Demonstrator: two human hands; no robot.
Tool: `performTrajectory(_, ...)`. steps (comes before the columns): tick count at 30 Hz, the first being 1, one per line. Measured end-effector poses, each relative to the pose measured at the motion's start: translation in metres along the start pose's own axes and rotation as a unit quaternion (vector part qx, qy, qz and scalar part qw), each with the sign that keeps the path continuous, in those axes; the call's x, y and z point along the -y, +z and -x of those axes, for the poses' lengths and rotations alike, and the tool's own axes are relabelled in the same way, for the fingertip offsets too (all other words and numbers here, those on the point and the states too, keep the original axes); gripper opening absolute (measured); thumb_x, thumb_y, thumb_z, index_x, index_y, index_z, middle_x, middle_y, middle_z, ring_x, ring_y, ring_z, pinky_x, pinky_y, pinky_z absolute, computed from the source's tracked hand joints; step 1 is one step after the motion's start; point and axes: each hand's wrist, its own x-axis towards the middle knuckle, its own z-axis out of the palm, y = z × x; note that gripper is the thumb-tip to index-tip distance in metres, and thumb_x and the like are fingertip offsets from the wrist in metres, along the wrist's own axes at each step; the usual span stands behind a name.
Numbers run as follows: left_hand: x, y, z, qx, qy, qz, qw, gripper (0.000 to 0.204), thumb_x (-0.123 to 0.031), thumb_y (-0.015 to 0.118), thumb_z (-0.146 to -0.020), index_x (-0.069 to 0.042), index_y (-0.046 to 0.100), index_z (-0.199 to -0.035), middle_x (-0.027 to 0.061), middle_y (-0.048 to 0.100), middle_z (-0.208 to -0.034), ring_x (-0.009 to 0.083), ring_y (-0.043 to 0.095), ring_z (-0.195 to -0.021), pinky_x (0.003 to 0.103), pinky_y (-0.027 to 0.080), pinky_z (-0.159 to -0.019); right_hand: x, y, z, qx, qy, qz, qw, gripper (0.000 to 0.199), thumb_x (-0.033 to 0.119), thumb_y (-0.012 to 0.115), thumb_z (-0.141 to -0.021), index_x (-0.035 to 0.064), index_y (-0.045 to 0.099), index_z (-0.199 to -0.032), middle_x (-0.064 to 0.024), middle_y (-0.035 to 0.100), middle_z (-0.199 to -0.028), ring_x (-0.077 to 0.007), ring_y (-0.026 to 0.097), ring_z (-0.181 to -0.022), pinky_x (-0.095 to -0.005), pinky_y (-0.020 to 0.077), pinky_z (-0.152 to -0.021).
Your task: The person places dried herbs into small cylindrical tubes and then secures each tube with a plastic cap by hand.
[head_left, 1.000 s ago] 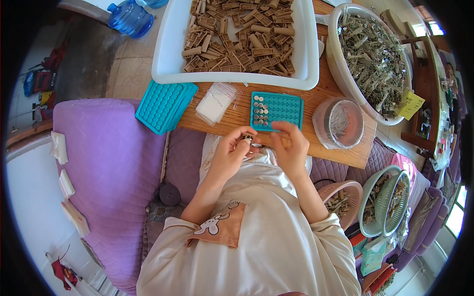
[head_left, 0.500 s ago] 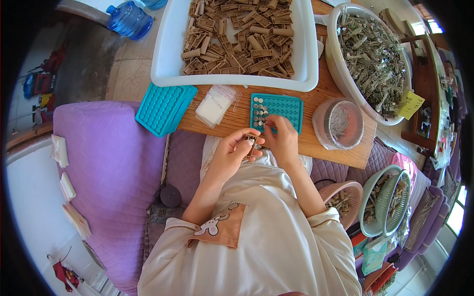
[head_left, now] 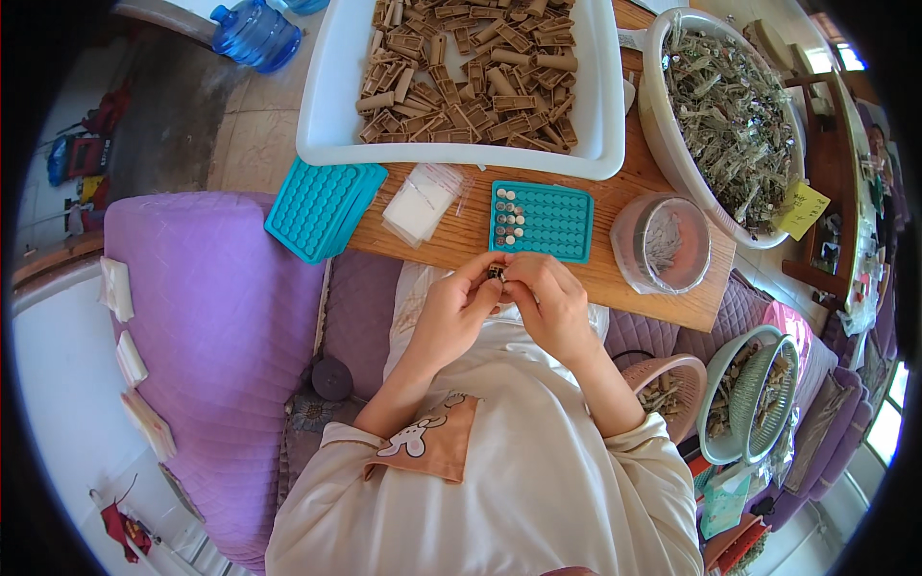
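Observation:
Over my lap, my left hand [head_left: 455,312] is closed round a small brown plastic casing [head_left: 496,270], mostly covered by the fingers. My right hand [head_left: 549,303] meets it from the right, its thumb and fingertips pinched together at the casing. Whatever is between those fingertips is too small and hidden to name. Just beyond the hands lies a teal tray [head_left: 559,223] with rows of round pockets. Several small round button cells [head_left: 509,220], silver and white, sit in its left columns.
A white tub [head_left: 461,159] of brown casings stands on the wooden table [head_left: 672,300]. To its right are a basin of clear plastic pieces [head_left: 727,125] and a round container [head_left: 660,242]. Left lie stacked teal trays [head_left: 322,211] and plastic bags [head_left: 423,204]; baskets [head_left: 667,389] stand right.
My right hand has come from the teal tray's near edge back to the casing, and its fingertips now touch it. The left hand has turned the casing slightly and covers more of it.

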Motion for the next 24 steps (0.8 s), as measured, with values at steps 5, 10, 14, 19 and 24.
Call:
performTrajectory(5, 0.005, 0.006, 0.002, -0.005, -0.018, -0.101, 0.995, 0.026, -0.007, 0.039, -0.086, 0.001, 0.046, -0.109, 0.0079, 0.059, -0.08, 0.0118, 0.06, -0.074, 0.023, 0.047, -0.062, 0.007, -0.023, -0.016, 0.155, 0.068, 0.019, 0.985, 0.022, -0.003, 0.058, -0.067, 0.0033, 0.05, -0.086, -0.0116, 0.054, -0.077, -0.03, 0.053, -0.071, -0.0369, 0.0441, -0.064)
performTrajectory(10, 0.0, 0.005, 0.0, 0.049, -0.016, -0.126, 0.991, 0.026, -0.008, 0.038, -0.087, 0.0, 0.045, -0.11, 0.0066, 0.057, -0.086, 0.0111, 0.057, -0.075, 0.023, 0.046, -0.065, 0.017, -0.042, -0.048, 0.258, 0.174, 0.012, 0.95, 0.04, 0.002, 0.062, -0.063, 0.0052, 0.051, -0.101, -0.0125, 0.053, -0.088, -0.0302, 0.052, -0.083, -0.0363, 0.0434, -0.068)
performTrajectory(14, -0.009, 0.002, -0.003, 0.077, -0.027, -0.031, 0.996, 0.025, -0.01, 0.039, -0.086, -0.002, 0.047, -0.109, 0.0051, 0.058, -0.085, 0.011, 0.057, -0.075, 0.023, 0.046, -0.065, 0.005, -0.046, -0.069, 0.326, 0.133, 0.052, 0.934, 0.047, 0.006, 0.064, -0.062, 0.0063, 0.049, -0.107, -0.0124, 0.053, -0.092, -0.0303, 0.052, -0.085, -0.0369, 0.0436, -0.07)
performTrajectory(19, -0.01, -0.019, -0.004, 0.082, -0.013, 0.098, 0.992, 0.024, -0.008, 0.036, -0.086, -0.003, 0.046, -0.107, 0.0056, 0.055, -0.09, 0.0097, 0.056, -0.074, 0.023, 0.045, -0.064, 0.004, -0.042, -0.104, 0.359, 0.03, -0.083, 0.929, 0.034, 0.011, 0.064, -0.067, 0.0032, 0.055, -0.099, -0.0124, 0.057, -0.09, -0.0254, 0.056, -0.081, -0.0328, 0.0452, -0.069)
performTrajectory(24, -0.002, -0.033, -0.006, 0.066, 0.004, 0.098, 0.993, 0.023, -0.003, 0.033, -0.083, -0.004, 0.047, -0.101, 0.006, 0.055, -0.089, 0.0102, 0.056, -0.07, 0.022, 0.045, -0.062, -0.024, -0.033, -0.146, 0.229, 0.074, -0.072, 0.968, 0.023, 0.012, 0.059, -0.074, 0.0013, 0.056, -0.094, -0.0115, 0.059, -0.081, -0.0197, 0.058, -0.071, -0.0304, 0.0459, -0.065)
